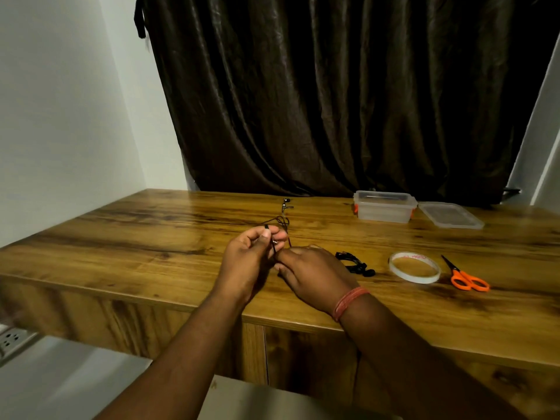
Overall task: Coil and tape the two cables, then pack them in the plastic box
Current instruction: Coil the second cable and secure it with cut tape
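The thin cable [283, 221] was pinched by the left hand [248, 262] and the right hand [315, 277]; I think small, even loops would work best

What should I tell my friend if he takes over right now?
Left hand pinches one end of the thin black cable; right hand grips it lower down. The rest trails away across the table. The second cable lies bundled beside the right hand; whether it is taped is unclear. Tape roll and scissors lie to the right. The plastic box is open, with its lid beside it. Left: coil, tape, pack.
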